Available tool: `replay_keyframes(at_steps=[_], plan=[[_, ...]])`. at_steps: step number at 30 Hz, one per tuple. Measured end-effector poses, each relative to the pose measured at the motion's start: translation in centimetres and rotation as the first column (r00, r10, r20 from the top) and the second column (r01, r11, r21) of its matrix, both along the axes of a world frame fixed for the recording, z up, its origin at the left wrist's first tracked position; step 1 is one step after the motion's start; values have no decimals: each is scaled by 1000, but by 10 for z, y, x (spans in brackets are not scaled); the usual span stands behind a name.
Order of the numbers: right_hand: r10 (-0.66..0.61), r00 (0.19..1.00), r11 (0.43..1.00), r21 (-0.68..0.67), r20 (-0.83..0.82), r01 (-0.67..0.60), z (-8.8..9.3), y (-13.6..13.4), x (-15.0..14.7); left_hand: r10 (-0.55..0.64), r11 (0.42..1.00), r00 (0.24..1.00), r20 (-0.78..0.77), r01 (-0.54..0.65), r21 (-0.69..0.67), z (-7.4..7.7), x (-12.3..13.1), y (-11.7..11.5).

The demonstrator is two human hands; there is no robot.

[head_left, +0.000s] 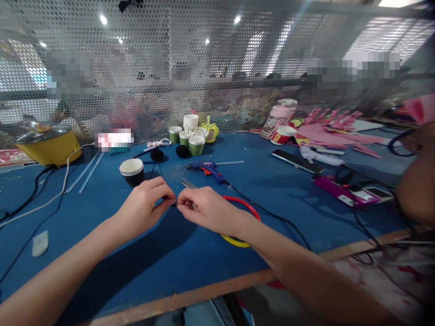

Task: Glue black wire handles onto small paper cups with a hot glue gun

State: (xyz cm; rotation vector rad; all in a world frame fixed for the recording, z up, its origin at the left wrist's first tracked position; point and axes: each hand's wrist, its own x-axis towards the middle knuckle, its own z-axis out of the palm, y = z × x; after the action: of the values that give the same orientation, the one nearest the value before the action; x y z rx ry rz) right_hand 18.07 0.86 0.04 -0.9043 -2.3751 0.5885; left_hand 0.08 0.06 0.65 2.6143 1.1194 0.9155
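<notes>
Because the small dark piece (174,204) is barely visible between the fingertips, losing it looks like the likeliest trouble. The left hand (149,201) has thumb and fingers pinched together on one end; the right hand (200,207) seems pinched on the other, though its curled fingers hide much of the hold. Both hands hover above the blue worktop (204,258), about midway between its left and right edges and nearer the near edge than the far one. Uneven pulling could bend the piece or pop it free, and a dark scrap could be hard to find in the shadow below.

Just beyond the right hand lies a pointed silver metal blade (188,183), tip toward the far edge; a knuckle brushing it could be nicked. A red-and-yellow plastic loop (243,203) sits partly under the right wrist and could catch it. Farther back, a blue plastic glue gun with an orange trigger (211,169) points toward the left edge; its nozzle, if hot, could burn a reaching hand, and a forearm snagging its black cord (286,220) could drag it. A black cup with a white rim (133,177), just beyond the left hand, could be knocked over by a careless knuckle.
</notes>
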Motion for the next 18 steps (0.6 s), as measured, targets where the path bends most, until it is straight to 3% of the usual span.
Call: replay_keyframes(at_steps=[3,6,9,11,15,18], plan=[[24,996,988,-147,-86,-37,2,-1,1,-3,983,997,83,18,-181,0,-5,5],[-36,976,960,-279,-214,-26,2,0,1,39,945,983,181,22,-325,-3,-7,7],[-107,951,949,-316,-289,11,0,3,1,73,927,967,246,25,-375,-8,-3,5],[-152,944,955,-288,-293,64,-2,5,0,85,952,967,242,-7,-307,-11,2,1],[-184,963,980,-115,-196,164,-5,6,-2,69,996,994,89,-74,53,-13,9,-7],[-112,991,994,14,-72,113,-5,4,-2,63,984,998,-18,-59,169,-8,9,-8]])
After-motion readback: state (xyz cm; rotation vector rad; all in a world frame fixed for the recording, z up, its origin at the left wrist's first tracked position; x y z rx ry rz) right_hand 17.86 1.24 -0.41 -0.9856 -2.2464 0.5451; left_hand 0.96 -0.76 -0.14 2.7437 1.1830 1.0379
